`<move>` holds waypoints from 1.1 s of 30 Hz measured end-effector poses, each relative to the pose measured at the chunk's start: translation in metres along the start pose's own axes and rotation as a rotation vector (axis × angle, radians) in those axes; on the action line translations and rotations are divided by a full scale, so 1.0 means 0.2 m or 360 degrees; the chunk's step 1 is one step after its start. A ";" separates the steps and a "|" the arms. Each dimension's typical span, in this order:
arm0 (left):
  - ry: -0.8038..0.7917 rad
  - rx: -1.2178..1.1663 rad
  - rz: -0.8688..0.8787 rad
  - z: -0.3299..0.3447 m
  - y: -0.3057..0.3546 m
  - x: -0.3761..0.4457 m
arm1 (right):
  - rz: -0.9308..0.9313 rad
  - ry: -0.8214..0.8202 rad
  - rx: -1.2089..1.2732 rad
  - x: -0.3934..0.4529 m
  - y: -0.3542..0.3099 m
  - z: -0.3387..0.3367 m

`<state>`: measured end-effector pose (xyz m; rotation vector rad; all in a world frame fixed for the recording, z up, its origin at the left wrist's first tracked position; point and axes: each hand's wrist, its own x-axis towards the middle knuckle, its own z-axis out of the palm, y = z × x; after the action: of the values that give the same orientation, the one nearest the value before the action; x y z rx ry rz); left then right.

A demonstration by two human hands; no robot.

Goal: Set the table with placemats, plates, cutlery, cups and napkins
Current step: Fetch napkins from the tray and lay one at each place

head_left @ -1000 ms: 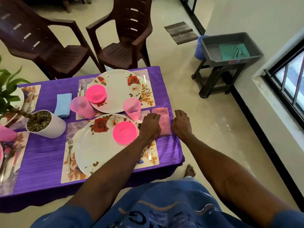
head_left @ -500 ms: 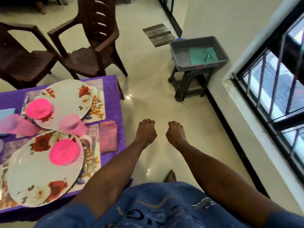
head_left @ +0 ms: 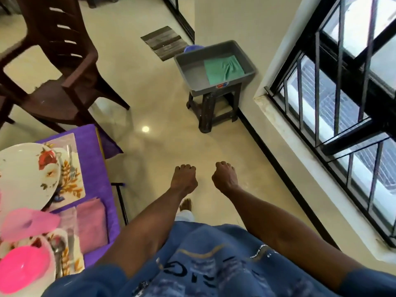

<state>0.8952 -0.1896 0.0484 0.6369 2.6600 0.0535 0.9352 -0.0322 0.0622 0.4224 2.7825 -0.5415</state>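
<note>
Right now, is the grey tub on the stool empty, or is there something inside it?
Not empty. The grey tub holds a green cloth, lying crumpled on its right half; the left half shows bare floor of the tub.

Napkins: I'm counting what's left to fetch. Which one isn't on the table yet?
The green napkin, lying in the grey tub on the stool; the pink napkin already lies on the table.

Bright daylight from the window (head_left: pixel 342 99); floor (head_left: pixel 145 129) glare, blurred, bowed edges.

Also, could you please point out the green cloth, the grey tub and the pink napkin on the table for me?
green cloth (head_left: pixel 222 69): head view, middle of the fabric.
grey tub (head_left: pixel 190 68): head view, bare floor inside the tub.
pink napkin (head_left: pixel 91 226): head view, centre of the folded cloth.
</note>
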 end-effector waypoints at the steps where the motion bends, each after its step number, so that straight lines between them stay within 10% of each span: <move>1: -0.0005 -0.0012 -0.0001 -0.02 -0.01 0.08 | 0.0010 -0.0004 0.0008 0.07 0.00 -0.02; 33: -0.0216 -0.0084 0.0216 -1.24 -0.80 2.79 | 0.0641 0.0070 0.0542 2.70 -0.26 -0.76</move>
<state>0.2752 -0.0717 0.0472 0.7749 2.4743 0.1143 0.3890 0.1070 0.0428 1.0477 2.5377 -0.9092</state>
